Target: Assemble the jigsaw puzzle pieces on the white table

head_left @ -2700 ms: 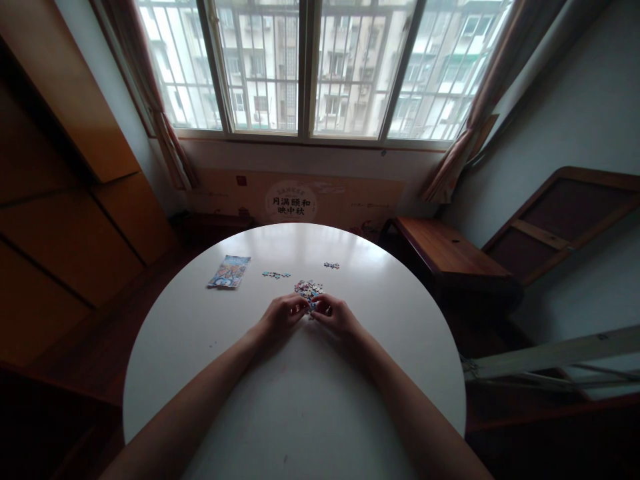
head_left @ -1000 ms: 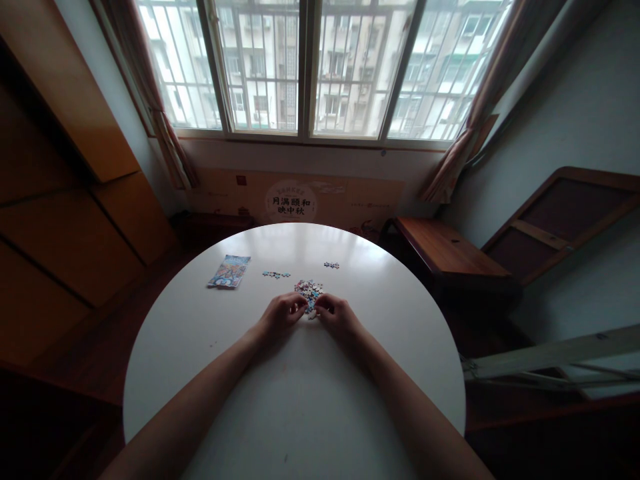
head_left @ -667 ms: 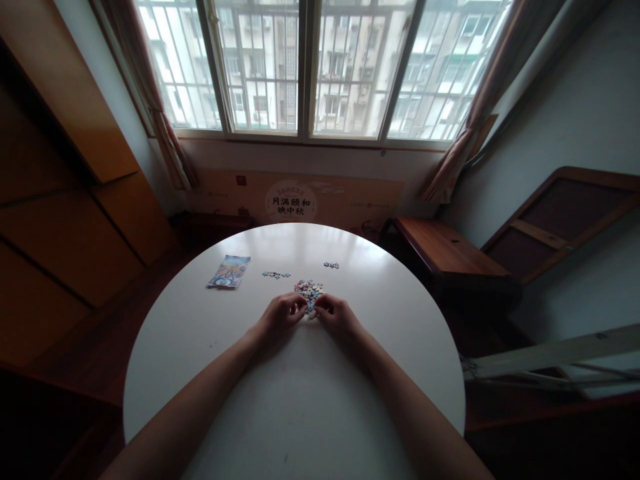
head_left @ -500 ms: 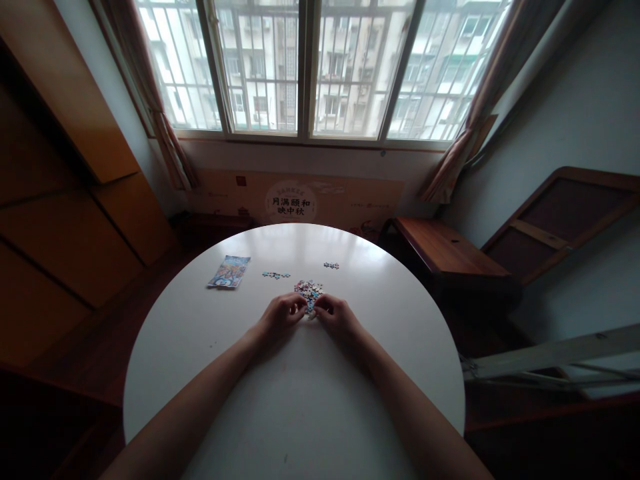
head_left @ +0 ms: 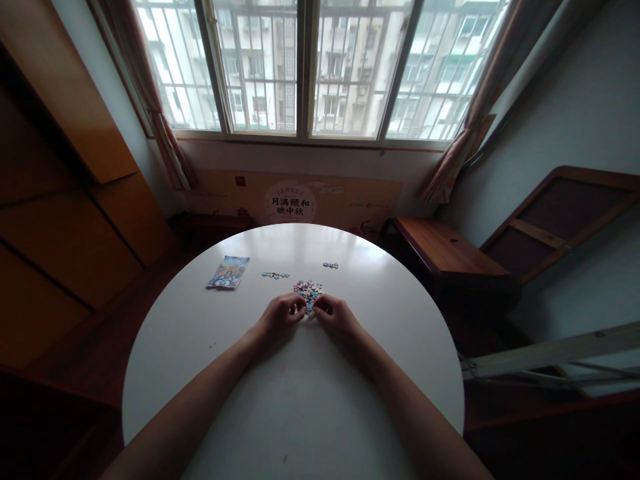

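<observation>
A loose pile of small jigsaw puzzle pieces (head_left: 308,289) lies on the round white table (head_left: 300,387). My left hand (head_left: 283,311) rests at the near left side of the pile, fingers curled, with thumb and forefinger brought together. Opposite it, my right hand (head_left: 336,313) has its fingers bent in the same way at the near right side. Both sets of fingertips meet puzzle pieces at the pile's near end. The pieces between them are too small to tell apart.
Beyond the pile lie a joined strip of puzzle pieces (head_left: 275,275) and a smaller cluster of pieces (head_left: 331,265). A colourful picture sheet (head_left: 229,273) lies at the left. Past the table's right edge stands a low wooden bench (head_left: 445,243).
</observation>
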Action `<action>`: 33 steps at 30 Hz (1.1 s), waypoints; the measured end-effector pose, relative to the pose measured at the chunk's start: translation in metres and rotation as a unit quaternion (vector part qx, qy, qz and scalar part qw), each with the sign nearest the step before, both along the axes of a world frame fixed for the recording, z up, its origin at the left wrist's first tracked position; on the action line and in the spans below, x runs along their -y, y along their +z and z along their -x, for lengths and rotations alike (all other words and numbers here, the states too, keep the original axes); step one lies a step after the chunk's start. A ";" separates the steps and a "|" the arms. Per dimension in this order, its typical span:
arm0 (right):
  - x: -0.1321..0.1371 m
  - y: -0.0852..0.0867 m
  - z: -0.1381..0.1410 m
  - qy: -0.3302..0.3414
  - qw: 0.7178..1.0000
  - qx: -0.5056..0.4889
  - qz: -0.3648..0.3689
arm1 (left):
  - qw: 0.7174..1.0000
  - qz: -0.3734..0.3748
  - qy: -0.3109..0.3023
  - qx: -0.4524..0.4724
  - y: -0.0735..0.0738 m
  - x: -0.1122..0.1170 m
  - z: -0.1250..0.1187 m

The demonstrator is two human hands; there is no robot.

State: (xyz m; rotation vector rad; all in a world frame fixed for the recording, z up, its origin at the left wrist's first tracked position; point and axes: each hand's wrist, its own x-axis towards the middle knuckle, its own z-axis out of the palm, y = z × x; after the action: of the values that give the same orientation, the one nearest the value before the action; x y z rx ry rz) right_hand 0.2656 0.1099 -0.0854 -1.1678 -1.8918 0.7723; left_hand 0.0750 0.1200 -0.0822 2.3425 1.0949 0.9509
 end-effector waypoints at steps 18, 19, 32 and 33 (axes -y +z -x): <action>0.001 0.003 0.000 0.003 1.000 0.004 0.001 | 1.000 0.003 0.003 -0.001 -0.001 0.000 0.000; 0.000 0.002 0.000 0.003 1.000 0.004 0.001 | 1.000 0.003 0.003 0.001 -0.001 0.000 0.000; 0.001 0.002 0.000 0.000 1.000 0.004 -0.004 | 1.000 0.004 0.007 0.001 -0.001 -0.001 -0.001; 0.001 0.002 0.000 0.000 1.000 0.003 -0.002 | 1.000 0.003 0.007 0.000 -0.002 -0.001 0.000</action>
State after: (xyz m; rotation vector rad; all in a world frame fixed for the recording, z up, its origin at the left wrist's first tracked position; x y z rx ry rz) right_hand 0.2658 0.1089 -0.0831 -1.1680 -1.8981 0.7653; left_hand 0.0753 0.1208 -0.0838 2.3335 1.1141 0.9507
